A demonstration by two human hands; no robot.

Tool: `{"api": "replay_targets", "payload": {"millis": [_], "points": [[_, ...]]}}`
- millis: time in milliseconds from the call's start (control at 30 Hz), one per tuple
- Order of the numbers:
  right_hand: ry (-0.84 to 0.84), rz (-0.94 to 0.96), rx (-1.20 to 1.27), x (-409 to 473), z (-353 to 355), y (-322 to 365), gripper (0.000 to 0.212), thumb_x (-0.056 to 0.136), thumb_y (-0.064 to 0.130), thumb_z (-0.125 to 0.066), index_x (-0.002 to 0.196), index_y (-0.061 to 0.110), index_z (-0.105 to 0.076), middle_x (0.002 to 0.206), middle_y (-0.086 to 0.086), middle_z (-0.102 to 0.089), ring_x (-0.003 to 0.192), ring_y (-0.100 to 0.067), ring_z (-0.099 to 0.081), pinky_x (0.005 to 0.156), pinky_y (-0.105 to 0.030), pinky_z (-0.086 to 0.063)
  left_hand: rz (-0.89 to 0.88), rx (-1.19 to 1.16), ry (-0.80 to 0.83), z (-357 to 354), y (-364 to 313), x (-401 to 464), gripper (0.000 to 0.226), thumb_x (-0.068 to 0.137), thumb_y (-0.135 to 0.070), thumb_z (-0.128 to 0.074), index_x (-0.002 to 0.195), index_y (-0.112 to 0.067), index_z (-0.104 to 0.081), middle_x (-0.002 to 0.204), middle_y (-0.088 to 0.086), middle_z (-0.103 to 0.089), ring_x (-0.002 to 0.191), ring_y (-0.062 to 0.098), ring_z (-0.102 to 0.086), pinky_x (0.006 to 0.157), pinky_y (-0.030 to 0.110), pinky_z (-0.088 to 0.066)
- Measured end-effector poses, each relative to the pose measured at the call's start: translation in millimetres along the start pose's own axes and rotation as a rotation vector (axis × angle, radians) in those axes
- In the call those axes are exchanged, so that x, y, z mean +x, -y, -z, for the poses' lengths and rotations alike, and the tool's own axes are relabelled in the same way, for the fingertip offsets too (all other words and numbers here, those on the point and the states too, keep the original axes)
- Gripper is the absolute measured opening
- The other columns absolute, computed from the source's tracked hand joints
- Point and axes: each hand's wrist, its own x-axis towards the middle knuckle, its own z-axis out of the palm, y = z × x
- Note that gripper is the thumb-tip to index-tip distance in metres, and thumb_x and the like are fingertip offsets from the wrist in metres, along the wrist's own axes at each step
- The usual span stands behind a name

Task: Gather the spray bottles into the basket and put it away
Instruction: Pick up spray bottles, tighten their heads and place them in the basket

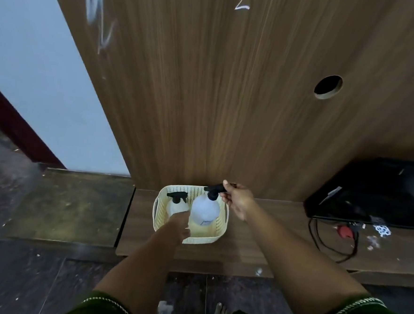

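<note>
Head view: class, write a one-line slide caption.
Right hand lowers a spray bottle into the basket beside another bottle.

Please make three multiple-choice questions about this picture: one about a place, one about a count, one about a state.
1. Where does the basket stand?
A. on the low wooden shelf
B. on the black box
C. on the floor tiles

2. How many spray bottles are in or over the basket?
A. one
B. two
C. four

3. What does the right hand do?
A. hangs free
B. grips the larger bottle's black trigger head
C. pulls the cable

Answers: 1 A, the shelf lies under it. 2 B, the small bottle and the large bottle. 3 B, the fingers close on the head.
</note>
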Motion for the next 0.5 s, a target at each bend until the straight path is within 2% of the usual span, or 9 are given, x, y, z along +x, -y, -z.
{"api": "replay_targets", "payload": {"millis": [33, 67, 100, 133, 167, 233, 333, 400, 500], "points": [[0.002, -0.006, -0.024, 9, 0, -2, 0.009, 0.093, 0.016, -0.06, 0.09, 0.009, -0.055, 0.073, -0.008, -0.059, 0.06, -0.012, -0.054, 0.062, -0.021, -0.049, 0.001, 0.057, -0.048, -5, -3, 5, 0.023, 0.097, -0.027, -0.051, 0.105, -0.005, -0.057, 0.09, 0.015, -0.048, 0.062, 0.019, -0.039, 0.058, 0.027, -0.038], [0.004, -0.014, -0.047, 18, 0, -5, 0.009, 0.093, 0.014, -0.059, 0.086, 0.01, -0.055, 0.074, -0.008, -0.06, 0.06, -0.011, -0.055, 0.063, -0.021, -0.05, -0.029, 0.146, -0.098, -9, -7, 12, 0.019, 0.097, -0.027, -0.049, 0.09, -0.01, -0.056, 0.084, 0.011, -0.048, 0.062, 0.017, -0.042, 0.06, 0.028, -0.041], [0.004, -0.022, -0.071, 26, -1, -8, 0.012, 0.093, 0.014, -0.059, 0.082, 0.012, -0.056, 0.076, -0.007, -0.06, 0.061, -0.011, -0.055, 0.062, -0.019, -0.051, -0.077, 0.228, -0.139, -14, -11, 17, 0.019, 0.098, -0.024, -0.047, 0.083, -0.014, -0.055, 0.088, 0.01, -0.054, 0.065, 0.017, -0.048, 0.068, 0.031, -0.047], [0.004, -0.033, -0.088, 34, -2, -11, 0.014, 0.094, 0.013, -0.058, 0.08, 0.014, -0.055, 0.079, -0.008, -0.061, 0.062, -0.01, -0.055, 0.06, -0.017, -0.052, -0.147, 0.289, -0.175, -17, -14, 23, 0.018, 0.097, -0.02, -0.045, 0.089, -0.012, -0.059, 0.097, 0.013, -0.059, 0.074, 0.021, -0.056, 0.079, 0.034, -0.05], [0.005, -0.048, -0.096, 43, -3, -14, 0.016, 0.095, 0.012, -0.056, 0.079, 0.014, -0.055, 0.085, -0.009, -0.061, 0.063, -0.01, -0.056, 0.059, -0.016, -0.052, -0.206, 0.331, -0.206, -20, -17, 28, 0.02, 0.097, -0.017, -0.045, 0.103, -0.008, -0.062, 0.11, 0.018, -0.063, 0.087, 0.029, -0.061, 0.087, 0.038, -0.05], [0.009, -0.075, -0.1, 59, -6, -21, 0.012, 0.097, 0.011, -0.052, 0.086, 0.009, -0.056, 0.098, -0.014, -0.059, 0.067, -0.011, -0.058, 0.066, -0.018, -0.055, -0.258, 0.335, -0.241, -22, -23, 35, 0.031, 0.095, -0.014, -0.044, 0.122, -0.006, -0.058, 0.124, 0.022, -0.061, 0.108, 0.04, -0.06, 0.087, 0.042, -0.049], [0.022, -0.119, -0.106, 82, -13, -31, 0.008, 0.098, 0.011, -0.049, 0.101, 0.006, -0.054, 0.108, -0.018, -0.056, 0.071, -0.013, -0.059, 0.083, -0.028, -0.054, -0.288, 0.308, -0.251, -20, -36, 46, 0.031, 0.094, -0.011, -0.044, 0.122, -0.008, -0.058, 0.123, 0.025, -0.061, 0.099, 0.035, -0.059, 0.077, 0.034, -0.041], [0.023, -0.153, -0.134, 93, -18, -34, 0.007, 0.099, 0.012, -0.048, 0.102, 0.009, -0.054, 0.111, -0.019, -0.056, 0.075, -0.017, -0.061, 0.08, -0.029, -0.054, -0.286, 0.319, -0.264, -17, -46, 54, 0.032, 0.093, -0.007, -0.043, 0.121, -0.008, -0.058, 0.117, 0.022, -0.064, 0.089, 0.029, -0.057, 0.072, 0.031, -0.042], [0.013, -0.17, -0.282, 107, -26, -40, 0.015, 0.098, 0.007, -0.047, 0.106, 0.01, -0.059, 0.127, -0.021, -0.057, 0.106, -0.03, -0.061, 0.09, -0.036, -0.052, -0.265, 0.321, -0.235, -10, -56, 69, 0.034, 0.094, -0.003, -0.042, 0.125, -0.006, -0.055, 0.115, 0.019, -0.066, 0.089, 0.027, -0.057, 0.069, 0.029, -0.046]]}}
